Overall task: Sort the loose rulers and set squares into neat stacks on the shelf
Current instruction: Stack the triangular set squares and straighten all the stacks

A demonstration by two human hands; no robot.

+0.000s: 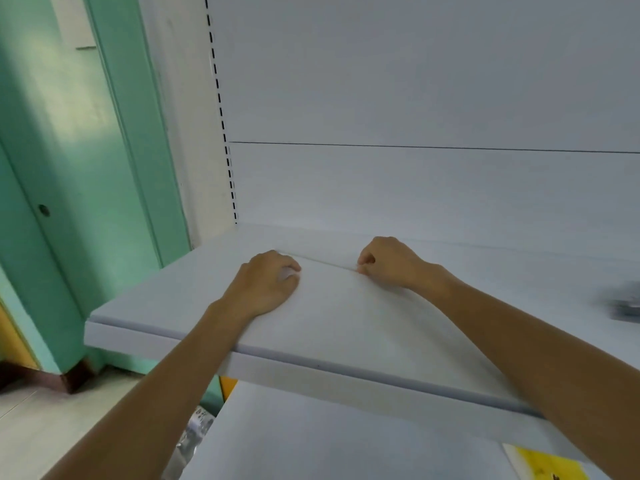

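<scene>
Your left hand and right hand rest mid-depth on white metal shelf, fingers curled. Thin pale ruler lies flat on shelf between them, barely visible, only far edge showing as line. Right hand pinches one end; left appears to grip other, hold partly hidden. Blurred grey heap at shelf's right end: maybe loose rulers, cannot tell. No finished stack visible on shelf. Judgement: early stage, most sorting left.

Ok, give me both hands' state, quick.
Left hand: closed, grip on one end of the thin clear ruler.
Right hand: closed, pinching its other end.
</scene>
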